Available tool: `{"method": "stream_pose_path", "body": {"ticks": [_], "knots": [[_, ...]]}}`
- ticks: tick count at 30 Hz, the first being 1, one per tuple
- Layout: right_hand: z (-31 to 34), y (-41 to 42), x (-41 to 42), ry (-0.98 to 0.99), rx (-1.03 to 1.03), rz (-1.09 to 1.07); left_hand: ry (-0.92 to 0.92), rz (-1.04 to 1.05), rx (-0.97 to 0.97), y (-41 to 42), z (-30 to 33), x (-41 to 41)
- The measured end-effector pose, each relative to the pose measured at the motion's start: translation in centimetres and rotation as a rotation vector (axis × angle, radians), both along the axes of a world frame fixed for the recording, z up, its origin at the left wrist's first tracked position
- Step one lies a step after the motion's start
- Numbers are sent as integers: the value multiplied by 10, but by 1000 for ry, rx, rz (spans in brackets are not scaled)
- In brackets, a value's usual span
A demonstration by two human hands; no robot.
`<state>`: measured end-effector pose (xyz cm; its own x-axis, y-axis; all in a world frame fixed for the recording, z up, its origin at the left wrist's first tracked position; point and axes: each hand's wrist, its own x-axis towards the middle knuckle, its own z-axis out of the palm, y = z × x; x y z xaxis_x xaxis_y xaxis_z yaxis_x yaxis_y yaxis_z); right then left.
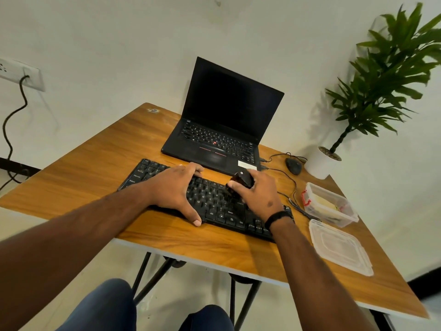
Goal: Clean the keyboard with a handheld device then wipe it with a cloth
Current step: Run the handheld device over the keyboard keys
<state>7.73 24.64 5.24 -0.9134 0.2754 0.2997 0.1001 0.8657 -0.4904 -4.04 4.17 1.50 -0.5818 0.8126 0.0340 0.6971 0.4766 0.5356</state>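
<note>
A black keyboard point(214, 206) lies slantwise on the wooden table point(100, 168), in front of an open black laptop point(224, 120). My left hand point(176, 189) spans the keyboard's left half, fingers over its far edge and thumb at its near edge. My right hand point(260, 194) grips a small dark handheld device point(242, 179) and holds it down onto the keys on the right half. The device's lower end is blurred against the keys. A clear plastic box point(330, 204) at the right holds a yellowish cloth-like thing.
The box's clear lid point(338, 247) lies near the table's right front edge. A black mouse point(294, 165) with its cable and a white potted plant point(322, 161) stand at the back right. A wall socket with a black cord point(14, 113) is at the left.
</note>
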Motion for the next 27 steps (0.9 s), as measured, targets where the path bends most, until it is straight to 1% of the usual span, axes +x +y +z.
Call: {"method": "stream_pose_path", "body": {"ticks": [2, 3, 6, 8, 10, 12, 14, 16, 19, 21, 23, 25, 26, 27], "knots": [[7, 8, 2, 44, 66, -81, -1, 0, -2, 0, 1, 2], [9, 12, 4, 99, 49, -121, -4, -1, -8, 0, 2, 2], [16, 23, 21, 359, -190, -269, -2, -5, -59, 3, 5, -1], [17, 33, 33, 503, -282, -397, 39, -21, -133, 13, 8, 2], [15, 40, 40, 554, -283, -487, 92, -63, -173, 35, 11, 14], [12, 42, 44, 563, -279, -525, 106, -111, -156, 63, 15, 29], [10, 38, 44, 551, -285, -507, 81, -135, -129, 89, 17, 40], [6, 37, 42, 516, -242, -425, 36, -135, -107, 106, 17, 44], [0, 35, 31, 417, -150, -278, -21, -109, -67, 110, 12, 43], [-6, 33, 22, 376, -84, -223, -29, -97, -29, 107, 8, 42], [-7, 35, 16, 256, -14, -155, -21, -85, 3, 106, 5, 43], [2, 42, 14, 73, 0, -33, -17, -81, 10, 107, 4, 44], [8, 44, 14, 17, -6, 19, -17, -78, 11, 107, 4, 44], [12, 45, 13, 5, 2, 48, -18, -73, 12, 107, 4, 44]]}}
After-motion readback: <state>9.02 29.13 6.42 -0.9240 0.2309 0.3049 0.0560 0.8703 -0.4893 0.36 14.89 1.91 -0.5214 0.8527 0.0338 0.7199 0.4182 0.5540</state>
